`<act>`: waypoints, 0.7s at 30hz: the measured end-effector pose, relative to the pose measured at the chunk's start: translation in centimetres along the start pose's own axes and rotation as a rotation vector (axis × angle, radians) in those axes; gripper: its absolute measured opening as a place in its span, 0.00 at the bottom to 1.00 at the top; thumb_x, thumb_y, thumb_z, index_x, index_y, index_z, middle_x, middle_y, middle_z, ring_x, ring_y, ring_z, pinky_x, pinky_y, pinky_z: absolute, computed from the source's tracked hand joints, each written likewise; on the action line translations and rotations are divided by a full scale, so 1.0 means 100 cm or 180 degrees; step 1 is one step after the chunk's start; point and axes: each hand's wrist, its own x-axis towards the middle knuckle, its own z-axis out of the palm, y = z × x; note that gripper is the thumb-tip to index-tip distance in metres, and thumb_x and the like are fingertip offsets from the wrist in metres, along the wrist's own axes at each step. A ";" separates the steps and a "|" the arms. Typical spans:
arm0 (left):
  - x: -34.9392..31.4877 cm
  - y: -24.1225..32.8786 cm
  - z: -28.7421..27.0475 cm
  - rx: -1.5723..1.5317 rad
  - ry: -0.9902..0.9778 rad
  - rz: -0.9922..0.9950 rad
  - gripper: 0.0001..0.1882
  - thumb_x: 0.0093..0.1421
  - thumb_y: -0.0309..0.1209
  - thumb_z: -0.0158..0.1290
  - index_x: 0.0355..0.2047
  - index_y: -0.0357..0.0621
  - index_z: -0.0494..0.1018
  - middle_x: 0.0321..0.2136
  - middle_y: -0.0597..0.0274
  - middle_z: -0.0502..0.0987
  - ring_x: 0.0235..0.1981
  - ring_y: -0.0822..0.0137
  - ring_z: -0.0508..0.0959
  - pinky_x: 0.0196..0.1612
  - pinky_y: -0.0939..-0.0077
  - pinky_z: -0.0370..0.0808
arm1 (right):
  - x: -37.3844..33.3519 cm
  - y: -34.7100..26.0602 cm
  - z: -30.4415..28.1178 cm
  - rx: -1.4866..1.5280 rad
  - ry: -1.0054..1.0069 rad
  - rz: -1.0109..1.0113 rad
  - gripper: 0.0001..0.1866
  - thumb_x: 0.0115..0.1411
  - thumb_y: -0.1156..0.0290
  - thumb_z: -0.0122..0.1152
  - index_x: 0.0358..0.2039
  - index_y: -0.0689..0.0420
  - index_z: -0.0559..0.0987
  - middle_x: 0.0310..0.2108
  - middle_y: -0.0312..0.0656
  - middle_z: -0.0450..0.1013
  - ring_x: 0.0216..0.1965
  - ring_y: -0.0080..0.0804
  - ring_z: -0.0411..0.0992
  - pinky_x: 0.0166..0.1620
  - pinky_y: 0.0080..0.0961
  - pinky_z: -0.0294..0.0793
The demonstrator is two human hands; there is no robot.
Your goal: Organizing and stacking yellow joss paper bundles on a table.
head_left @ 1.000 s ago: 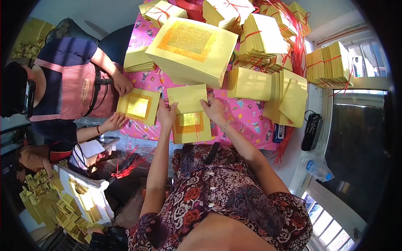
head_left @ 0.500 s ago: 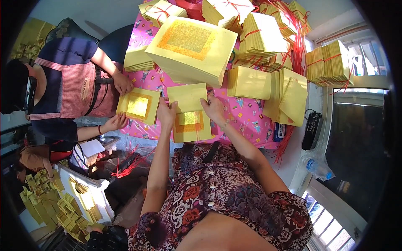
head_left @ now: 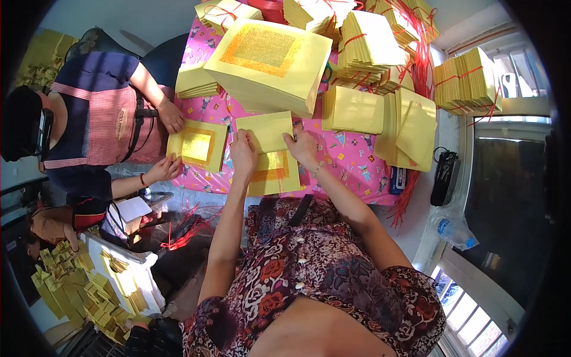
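Note:
A sheet of yellow joss paper (head_left: 269, 128), folded over with its plain side up, lies before me on the pink patterned tablecloth (head_left: 351, 157). The fingers of my left hand (head_left: 244, 153) are bent down onto its left edge. On the opposite edge, my right hand (head_left: 303, 147) grips it with the thumb on top and the other fingers partly hidden. Under the fold, nearer to me, shows a gold foil square (head_left: 273, 163) on yellow paper. To the left, a co-worker's hands (head_left: 163, 169) touch another gold-foiled yellow sheet (head_left: 196, 147).
Just beyond my hands rises a tall stack of yellow paper (head_left: 267, 65) with a foil top. Folded yellow bundles (head_left: 369, 44), some tied with red string, crowd the back and right. Keys (head_left: 445, 172) and a plastic bottle (head_left: 455, 232) lie to the right.
My left hand has moved right and up, from the sheet's lower left corner onto its left edge. My right hand stays at the right edge. The whole view has shifted slightly.

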 end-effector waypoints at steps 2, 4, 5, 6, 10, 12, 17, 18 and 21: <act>-0.006 0.002 -0.001 -0.0039 -0.0052 0.0256 0.09 0.54 0.25 0.55 0.34 0.39 0.68 0.33 0.48 0.71 0.37 0.46 0.72 0.37 0.54 0.70 | -0.001 0.002 0.000 0.0105 0.0055 0.0028 0.20 0.55 0.53 0.59 0.27 0.60 0.77 0.26 0.54 0.76 0.30 0.53 0.75 0.34 0.46 0.72; -0.008 0.010 -0.002 -0.0083 -0.0124 0.0514 0.10 0.53 0.25 0.58 0.34 0.40 0.69 0.33 0.49 0.71 0.38 0.48 0.71 0.39 0.56 0.69 | 0.003 0.003 0.000 0.0131 0.0043 0.0075 0.20 0.55 0.53 0.60 0.27 0.60 0.77 0.26 0.54 0.76 0.30 0.53 0.75 0.34 0.46 0.72; -0.011 0.012 0.000 -0.0058 -0.0068 0.0491 0.11 0.52 0.27 0.60 0.33 0.40 0.69 0.33 0.50 0.70 0.39 0.49 0.70 0.41 0.57 0.68 | 0.001 0.001 -0.001 0.0148 0.0013 0.0109 0.20 0.55 0.53 0.60 0.27 0.61 0.77 0.26 0.54 0.76 0.30 0.53 0.75 0.34 0.46 0.72; -0.013 0.014 0.001 -0.0034 -0.0014 0.0469 0.12 0.51 0.28 0.61 0.33 0.40 0.70 0.33 0.50 0.69 0.40 0.50 0.69 0.42 0.57 0.68 | 0.000 0.000 -0.002 0.0144 0.0001 0.0134 0.20 0.55 0.53 0.60 0.27 0.61 0.77 0.26 0.54 0.76 0.30 0.53 0.75 0.34 0.46 0.72; -0.016 0.010 0.002 -0.0079 0.0047 0.0458 0.13 0.50 0.28 0.63 0.31 0.40 0.70 0.34 0.49 0.68 0.40 0.49 0.69 0.42 0.58 0.67 | -0.013 -0.019 -0.014 0.0145 0.0822 -0.0477 0.15 0.56 0.59 0.62 0.30 0.58 0.74 0.25 0.48 0.73 0.30 0.48 0.74 0.33 0.42 0.71; -0.016 0.012 0.003 0.0023 0.0075 0.0567 0.13 0.50 0.29 0.63 0.32 0.40 0.70 0.34 0.50 0.68 0.39 0.50 0.69 0.42 0.58 0.67 | -0.022 -0.024 -0.014 -0.0063 0.1704 -0.1064 0.13 0.57 0.61 0.62 0.30 0.57 0.72 0.25 0.45 0.72 0.29 0.45 0.73 0.32 0.40 0.70; -0.019 0.010 0.005 -0.0163 0.0040 0.0520 0.12 0.50 0.29 0.62 0.31 0.39 0.71 0.34 0.50 0.68 0.39 0.51 0.68 0.42 0.59 0.67 | -0.030 -0.011 0.016 -0.0475 0.0478 -0.1827 0.10 0.56 0.67 0.61 0.29 0.56 0.70 0.26 0.43 0.71 0.32 0.44 0.72 0.34 0.41 0.70; -0.019 0.009 0.006 -0.0190 0.0056 0.0513 0.12 0.51 0.28 0.62 0.31 0.39 0.71 0.35 0.50 0.68 0.39 0.51 0.68 0.43 0.60 0.67 | -0.029 -0.008 0.018 -0.0371 0.0415 -0.1742 0.10 0.56 0.67 0.61 0.29 0.57 0.70 0.26 0.43 0.71 0.32 0.44 0.72 0.35 0.41 0.70; -0.021 0.006 0.007 -0.0219 0.0107 0.0532 0.11 0.51 0.28 0.62 0.31 0.39 0.72 0.35 0.50 0.68 0.40 0.52 0.68 0.43 0.61 0.66 | -0.027 -0.004 0.021 -0.0291 0.0271 -0.1713 0.11 0.55 0.65 0.61 0.30 0.56 0.70 0.28 0.44 0.71 0.35 0.44 0.72 0.38 0.40 0.69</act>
